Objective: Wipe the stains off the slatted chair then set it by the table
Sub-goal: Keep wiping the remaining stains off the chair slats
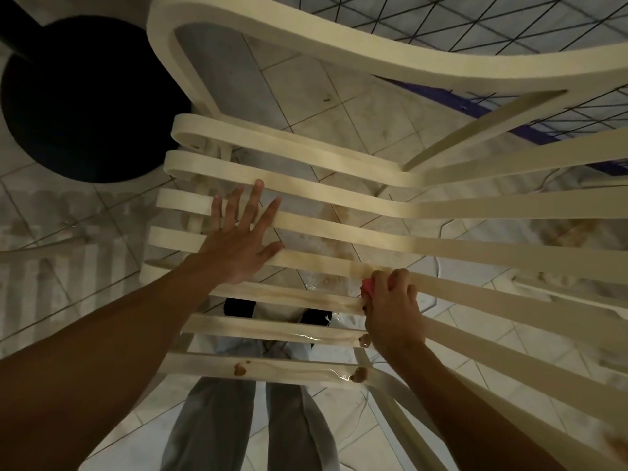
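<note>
The cream slatted chair [326,205] fills the view, its seat slats running left to right below me. My left hand [238,239] lies flat on the middle slats with fingers spread. My right hand [390,304] grips a pink cloth [368,286] and presses it on a slat at a brown smear. Brown stains [240,368] sit on the nearest slat, with two more blobs [361,374] near its right end. The near slats look wet and shiny.
A round black object [85,100] stands on the tiled floor at the upper left. A surface with a dark grid pattern and a blue edge [509,107] lies at the upper right. My legs and dark shoes show through the slats.
</note>
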Motion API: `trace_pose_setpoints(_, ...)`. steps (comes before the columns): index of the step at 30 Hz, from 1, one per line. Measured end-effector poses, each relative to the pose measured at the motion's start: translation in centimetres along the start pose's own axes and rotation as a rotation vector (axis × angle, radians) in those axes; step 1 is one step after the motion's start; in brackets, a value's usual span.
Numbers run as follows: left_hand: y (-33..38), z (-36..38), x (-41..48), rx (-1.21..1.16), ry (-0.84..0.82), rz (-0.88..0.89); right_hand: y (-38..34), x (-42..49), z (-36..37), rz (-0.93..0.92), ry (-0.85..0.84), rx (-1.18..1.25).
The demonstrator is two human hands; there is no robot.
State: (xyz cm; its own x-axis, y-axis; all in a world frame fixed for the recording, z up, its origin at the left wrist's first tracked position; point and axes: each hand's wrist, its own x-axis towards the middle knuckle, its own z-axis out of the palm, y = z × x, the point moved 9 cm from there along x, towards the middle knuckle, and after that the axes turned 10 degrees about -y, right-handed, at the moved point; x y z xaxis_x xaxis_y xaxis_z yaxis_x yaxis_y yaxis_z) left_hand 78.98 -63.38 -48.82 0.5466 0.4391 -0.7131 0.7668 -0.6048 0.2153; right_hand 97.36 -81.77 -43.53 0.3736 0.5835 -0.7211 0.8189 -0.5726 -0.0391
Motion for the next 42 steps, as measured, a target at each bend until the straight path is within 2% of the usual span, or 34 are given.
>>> trace_pose_setpoints(5,-0.1,0.0,0.1,0.013,-0.005,-0.004,1.3,0.0,1.3,0.086,-0.089,-0.123)
trace_pose_setpoints(9,-0.2,0.1,0.1,0.016,-0.007,-0.003,1.1,0.2,2.2,-0.054,-0.211,-0.101)
trace_pose_setpoints(12,-0.2,0.2,0.2,0.016,-0.009,-0.01,0.7,-0.3,2.9,-0.171,-0.292,-0.171)
trace_pose_setpoints(17,-0.2,0.3,0.4,0.011,-0.02,-0.012,0.9,-0.1,2.5,-0.136,-0.256,-0.096)
trace_pose_setpoints(20,-0.3,0.5,0.4,0.028,-0.038,-0.029,0.8,0.8,2.8,-0.134,-0.302,-0.018)
trace_pose_setpoints(25,-0.3,0.6,0.6,0.054,-0.043,-0.032,0.6,2.3,3.4,-0.193,-0.31,0.173)
trace_pose_setpoints(31,-0.3,0.6,0.8,0.057,-0.021,-0.036,-1.2,2.9,3.8,-0.331,-0.208,0.255)
trace_pose_setpoints(36,-0.2,0.6,0.8,0.053,-0.009,-0.034,-3.7,2.7,3.8,-0.378,-0.256,0.265)
trace_pose_setpoints(42,-0.2,0.5,0.6,0.029,-0.013,-0.033,-4.0,2.1,3.8,-0.395,-0.221,0.342)
